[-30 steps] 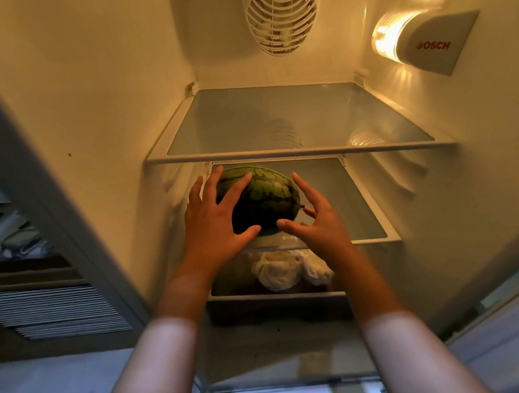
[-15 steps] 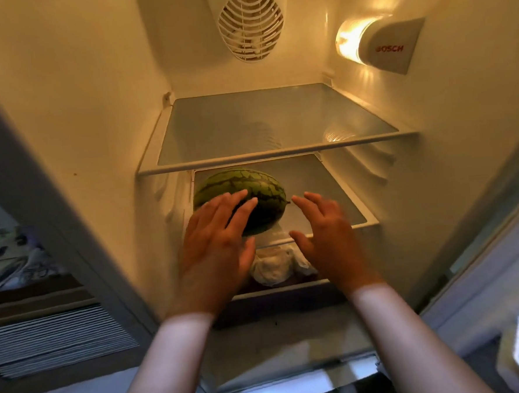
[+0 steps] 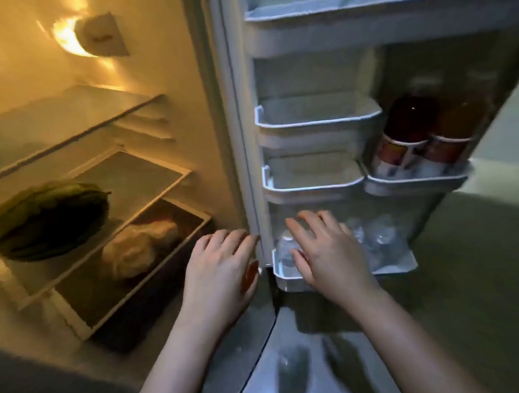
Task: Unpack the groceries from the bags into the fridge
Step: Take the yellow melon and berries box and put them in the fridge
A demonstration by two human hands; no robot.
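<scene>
Bare and empty, both hands are held with fingers spread. The left hand (image 3: pixel 218 270) is kept at the near edge of the fridge opening; the right hand (image 3: pixel 327 250) is stretched over the lowest door bin (image 3: pixel 287 278), where clear bottles (image 3: pixel 379 239) stand. Farther left, the watermelon (image 3: pixel 48 220) is laid on the middle shelf (image 3: pixel 147 175), with free room to its right.

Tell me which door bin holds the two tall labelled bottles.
The right-hand door bin, level with the lower small left bin. It holds two dark bottles; the bottom bin holds clear bottles.
</scene>
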